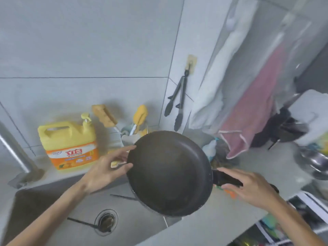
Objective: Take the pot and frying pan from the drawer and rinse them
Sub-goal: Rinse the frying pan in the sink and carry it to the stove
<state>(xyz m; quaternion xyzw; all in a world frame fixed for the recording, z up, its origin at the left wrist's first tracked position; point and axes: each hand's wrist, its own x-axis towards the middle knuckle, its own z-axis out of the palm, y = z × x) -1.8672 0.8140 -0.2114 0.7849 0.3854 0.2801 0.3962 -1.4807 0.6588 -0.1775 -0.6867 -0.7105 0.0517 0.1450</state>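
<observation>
A dark round frying pan point(169, 173) hangs over the right side of the grey sink point(53, 206), its inside facing me. My right hand point(248, 187) grips its black handle point(225, 180) at the right. My left hand point(108, 167) has its fingers spread, the fingertips touching the pan's left rim. No pot shows in this view. The drain point(106, 220) lies in the sink's floor below my left forearm.
A yellow dish soap bottle point(69, 148) stands behind the sink, next to a holder with brushes point(136, 125). Black tongs point(177, 102) hang on the wall. A tap base point(19, 157) stands at the left. Cloths point(248, 110) and metal bowls point(314, 162) crowd the right counter.
</observation>
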